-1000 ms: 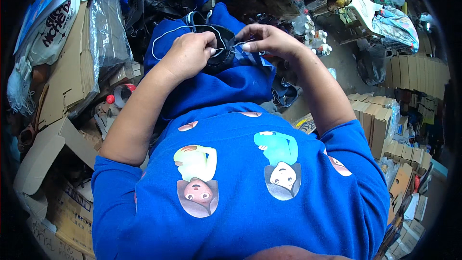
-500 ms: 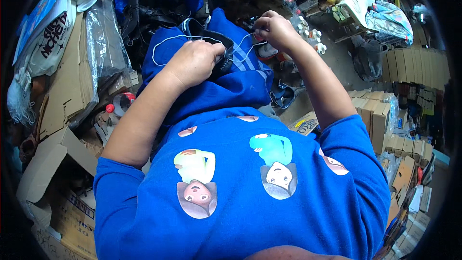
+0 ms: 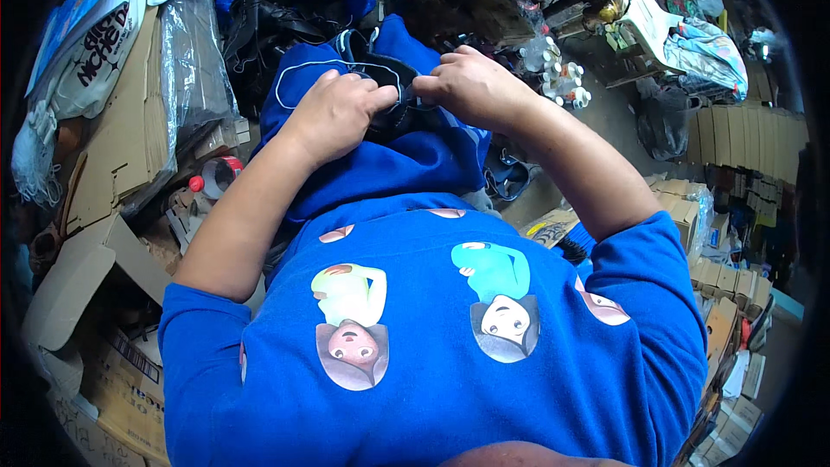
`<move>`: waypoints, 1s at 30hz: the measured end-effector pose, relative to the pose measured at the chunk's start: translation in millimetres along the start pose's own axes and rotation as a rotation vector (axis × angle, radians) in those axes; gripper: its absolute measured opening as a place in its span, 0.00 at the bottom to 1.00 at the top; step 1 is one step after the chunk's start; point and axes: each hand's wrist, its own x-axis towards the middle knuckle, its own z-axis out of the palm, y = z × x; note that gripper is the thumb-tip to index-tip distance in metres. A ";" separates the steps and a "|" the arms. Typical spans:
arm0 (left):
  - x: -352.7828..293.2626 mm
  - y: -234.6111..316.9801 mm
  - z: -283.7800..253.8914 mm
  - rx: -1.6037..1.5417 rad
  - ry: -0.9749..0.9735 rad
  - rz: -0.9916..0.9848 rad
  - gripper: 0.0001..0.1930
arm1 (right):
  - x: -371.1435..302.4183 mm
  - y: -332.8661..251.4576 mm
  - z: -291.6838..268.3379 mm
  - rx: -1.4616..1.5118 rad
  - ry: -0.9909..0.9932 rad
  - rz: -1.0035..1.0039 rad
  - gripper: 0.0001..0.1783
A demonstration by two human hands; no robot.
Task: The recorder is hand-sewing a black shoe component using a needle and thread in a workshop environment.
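A black shoe, partly hidden by my hands, rests on my lap over blue cloth. My left hand is closed, its thumb and fingers pinched at the shoe's edge. Facing it, my right hand is also closed in a pinch, fingertips nearly meeting the left ones above the shoe; a short bit of white shows there. White thread loops out loosely to the left and passes back over the shoe's opening. Exactly what lies between the fingertips is mostly hidden.
Flattened cardboard and clear plastic stand at the left, near a red-capped bottle. Small white bottles stand beyond my right arm. A dark sandal-like item lies below it. Stacked boxes fill the right.
My right hand has come in from the right, down to the shoe beside my left hand. The thread stretched between them is no longer visible; the left loop still hangs.
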 end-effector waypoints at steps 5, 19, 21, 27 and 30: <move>-50.4 -15.9 -23.5 0.327 0.083 -0.081 0.08 | -33.1 16.0 6.1 0.043 0.027 0.157 0.04; 0.6 54.6 -56.3 -1.457 -0.187 -0.173 0.09 | 19.8 -15.6 -15.1 2.105 0.336 0.030 0.14; -14.3 44.5 -52.9 -0.935 -0.238 -0.246 0.08 | 1.5 -21.4 -27.4 1.546 0.131 0.218 0.15; -37.9 30.6 -84.6 -0.527 0.002 -0.314 0.06 | -41.1 -22.2 -14.5 1.217 0.188 0.408 0.16; -36.3 26.4 -68.3 -0.531 0.159 -0.226 0.06 | -38.5 -13.7 -12.0 1.420 0.550 0.585 0.22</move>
